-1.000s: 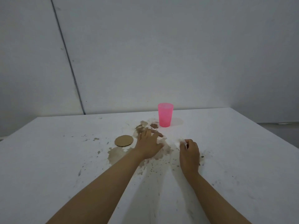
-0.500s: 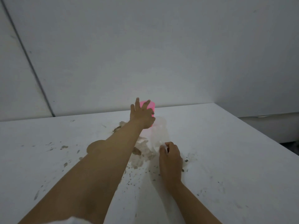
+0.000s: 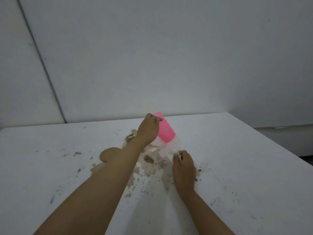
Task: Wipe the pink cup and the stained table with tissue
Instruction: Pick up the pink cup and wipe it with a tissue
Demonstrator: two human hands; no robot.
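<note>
Head view: the left hand has its grip closed around the pink cup, tilted over the far-centre stains. The right hand pinches the tissue just below. Any dregs could spill onto the surface; a hard tug might tear the damp tissue.

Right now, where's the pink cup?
Head view, centre: the pink cup is tilted in the left hand, toward the far edge of the table, just beyond the brown stains and the right hand with the tissue.
</note>
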